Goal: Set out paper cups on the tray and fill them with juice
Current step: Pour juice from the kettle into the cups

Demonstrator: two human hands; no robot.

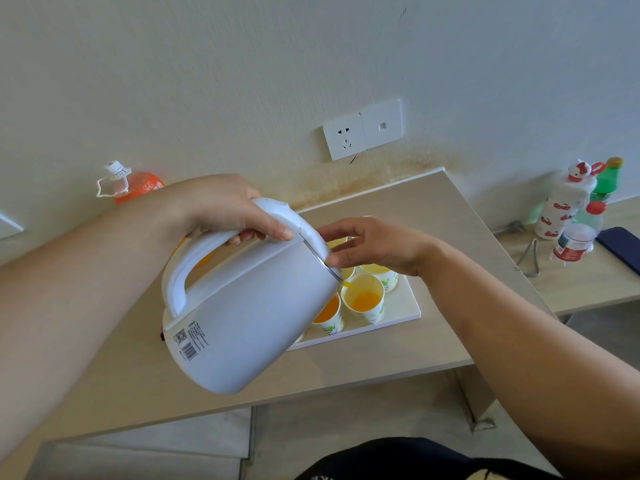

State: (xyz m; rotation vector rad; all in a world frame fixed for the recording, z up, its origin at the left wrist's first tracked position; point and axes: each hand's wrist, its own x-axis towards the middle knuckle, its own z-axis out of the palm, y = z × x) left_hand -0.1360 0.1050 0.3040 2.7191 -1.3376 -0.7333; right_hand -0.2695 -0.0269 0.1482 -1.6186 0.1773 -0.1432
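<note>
RISK: tip the kettle point(249, 320) further and juice surges past the rim onto the tray point(391, 318) (that lid could slip too) | GRIP: left hand point(225, 213) wraps the handle; right hand point(377, 247) fingers straight, steadying the lid edge | CUP: paper cup point(363, 299) on the tray, just below those fingertips, partly filled

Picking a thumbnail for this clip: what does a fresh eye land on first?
The big white kettle at centre, tilted by the left hand gripping its handle, with the right hand touching its lid edge. Next, the thin orange stream running from its spout into a paper cup on the white tray, beside other cups holding juice. Then the orange juice bottle by the wall, far left.
</note>
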